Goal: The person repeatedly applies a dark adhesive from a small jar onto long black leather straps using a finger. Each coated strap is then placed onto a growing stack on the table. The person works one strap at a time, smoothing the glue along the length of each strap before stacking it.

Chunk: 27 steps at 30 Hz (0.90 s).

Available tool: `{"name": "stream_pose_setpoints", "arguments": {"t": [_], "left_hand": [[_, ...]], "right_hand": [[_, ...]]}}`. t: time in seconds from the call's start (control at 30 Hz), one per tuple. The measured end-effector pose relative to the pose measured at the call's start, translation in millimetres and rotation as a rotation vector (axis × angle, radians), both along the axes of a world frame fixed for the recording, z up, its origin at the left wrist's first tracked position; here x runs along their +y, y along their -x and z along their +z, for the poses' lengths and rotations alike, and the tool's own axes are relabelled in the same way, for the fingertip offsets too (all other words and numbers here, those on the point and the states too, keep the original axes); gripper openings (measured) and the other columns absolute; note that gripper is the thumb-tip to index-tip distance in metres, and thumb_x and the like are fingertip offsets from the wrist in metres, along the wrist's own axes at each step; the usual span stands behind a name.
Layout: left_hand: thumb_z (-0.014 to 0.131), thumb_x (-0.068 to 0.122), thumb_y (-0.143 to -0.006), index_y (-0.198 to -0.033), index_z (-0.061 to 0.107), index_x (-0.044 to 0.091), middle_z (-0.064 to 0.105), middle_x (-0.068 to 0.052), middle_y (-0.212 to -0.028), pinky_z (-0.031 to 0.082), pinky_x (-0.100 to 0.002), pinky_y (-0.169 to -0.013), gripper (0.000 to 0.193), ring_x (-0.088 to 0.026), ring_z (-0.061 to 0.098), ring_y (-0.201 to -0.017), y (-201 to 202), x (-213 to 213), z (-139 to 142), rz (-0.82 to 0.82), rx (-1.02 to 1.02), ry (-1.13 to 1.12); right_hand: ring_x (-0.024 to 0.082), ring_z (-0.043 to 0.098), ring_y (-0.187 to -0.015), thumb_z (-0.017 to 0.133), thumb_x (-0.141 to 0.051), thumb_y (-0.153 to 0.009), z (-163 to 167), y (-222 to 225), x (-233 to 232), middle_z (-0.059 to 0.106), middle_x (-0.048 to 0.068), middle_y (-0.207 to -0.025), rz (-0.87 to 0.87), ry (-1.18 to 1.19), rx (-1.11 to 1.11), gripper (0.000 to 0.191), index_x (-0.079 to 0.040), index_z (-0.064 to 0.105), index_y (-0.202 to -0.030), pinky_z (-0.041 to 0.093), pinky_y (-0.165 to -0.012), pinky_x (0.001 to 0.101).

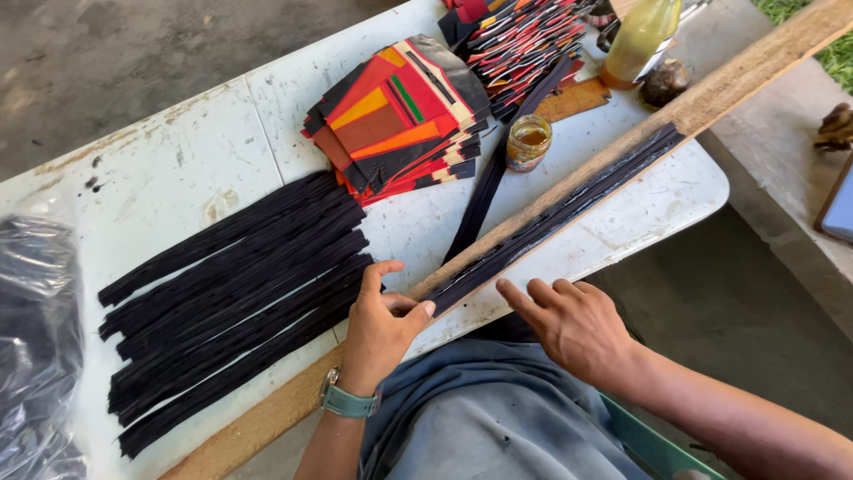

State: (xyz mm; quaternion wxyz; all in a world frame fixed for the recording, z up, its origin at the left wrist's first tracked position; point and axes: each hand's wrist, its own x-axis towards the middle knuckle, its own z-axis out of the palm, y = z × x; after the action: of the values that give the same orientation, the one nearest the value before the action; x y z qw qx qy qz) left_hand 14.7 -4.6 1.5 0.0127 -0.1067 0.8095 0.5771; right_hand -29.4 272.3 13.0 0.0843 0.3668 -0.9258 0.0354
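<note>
The left hand presses thumb and fingertips on the near end of the black strips lying along one long wooden plank. The right hand, fingers loosely spread, touches the same end with its index finger. One white table carries a spread of many black strips, too many to count, one stack of red, orange and black cards and one small glass jar.

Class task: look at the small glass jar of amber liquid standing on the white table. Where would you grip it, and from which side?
Probably around the glass jar's round body, just below the open rim, coming from its right, table-edge side. It stands upright and uncapped, so a level side grip avoids spilling. A black strip lies close on its left and the coloured stack crowds that side.
</note>
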Motion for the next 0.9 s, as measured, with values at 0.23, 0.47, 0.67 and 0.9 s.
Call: {"name": "stream_pose_setpoints", "arguments": {"t": [0.23,0.47,0.67,0.9], "left_hand": [[0.081,0.011,-0.077,-0.132,0.048,0.004,0.079,-0.012,-0.077,0.058,-0.03,-0.067,0.064,-0.017,0.074,-0.071,-1,-4,-3,-0.012,0.023,-0.11],[0.08,0.013,-0.077,-0.133,0.047,0.005,0.079,-0.011,-0.077,0.058,-0.03,-0.066,0.065,-0.016,0.075,-0.07,1,-2,-2,-0.001,-0.025,-0.04],[0.078,0.012,-0.078,-0.133,0.046,0.005,0.079,-0.012,-0.078,0.06,-0.03,-0.067,0.064,-0.016,0.076,-0.071,0,0,-1,0.012,-0.002,-0.075],[0.079,0.012,-0.078,-0.131,0.048,0.005,0.079,-0.013,-0.077,0.06,-0.032,-0.066,0.062,-0.018,0.076,-0.069,-2,2,-2,0.038,0.06,-0.024]], "right_hand": [[0.028,0.053,-0.113,0.074,-0.031,-0.078,43,130,11,0.06,0.006,-0.118,-0.194,0.033,0.212,0.034,-0.021,0.076,-0.111,0.041,-0.096,0.0454],[0.025,0.048,-0.122,0.076,-0.032,-0.07,33,189,-3,0.058,0.005,-0.119,-0.234,-0.193,0.035,0.04,-0.03,0.079,-0.11,0.036,-0.094,0.0404],[0.026,0.047,-0.124,0.076,-0.029,-0.074,50,188,-16,0.058,0.006,-0.124,-0.234,-0.23,0.004,0.037,-0.024,0.078,-0.11,0.037,-0.099,0.0422],[0.017,0.061,-0.088,0.075,-0.002,-0.067,61,71,44,0.065,0.008,-0.111,0.148,0.658,-0.506,0.11,-0.014,0.023,-0.164,0.051,-0.085,0.0347]]}}
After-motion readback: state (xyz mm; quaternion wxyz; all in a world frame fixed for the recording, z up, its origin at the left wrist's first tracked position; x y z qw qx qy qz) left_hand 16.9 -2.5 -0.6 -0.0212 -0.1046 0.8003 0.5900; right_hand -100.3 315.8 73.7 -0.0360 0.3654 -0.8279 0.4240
